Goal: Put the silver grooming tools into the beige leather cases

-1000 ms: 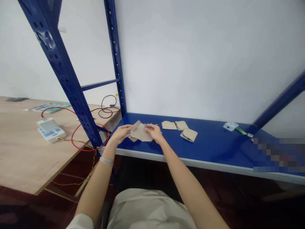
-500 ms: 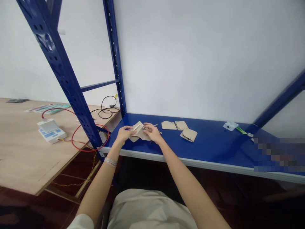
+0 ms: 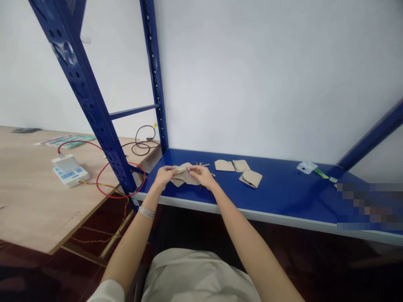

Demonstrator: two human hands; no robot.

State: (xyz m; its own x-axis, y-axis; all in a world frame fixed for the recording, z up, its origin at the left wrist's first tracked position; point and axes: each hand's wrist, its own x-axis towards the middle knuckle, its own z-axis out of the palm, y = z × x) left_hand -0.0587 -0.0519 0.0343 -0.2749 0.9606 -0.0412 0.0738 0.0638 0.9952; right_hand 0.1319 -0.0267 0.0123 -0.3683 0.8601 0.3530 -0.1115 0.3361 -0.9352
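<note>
The left hand (image 3: 164,176) and right hand (image 3: 203,176) each grip tightly, fingertips pinched shut on a tan fabric piece (image 3: 189,179) over the blue shelf (image 3: 283,197) at frame centre

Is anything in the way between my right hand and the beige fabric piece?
Nothing visible. The right hand and the left hand are already on the beige fabric piece, pinching its upper edge. The other beige pieces lie apart, further right on the blue shelf.
</note>
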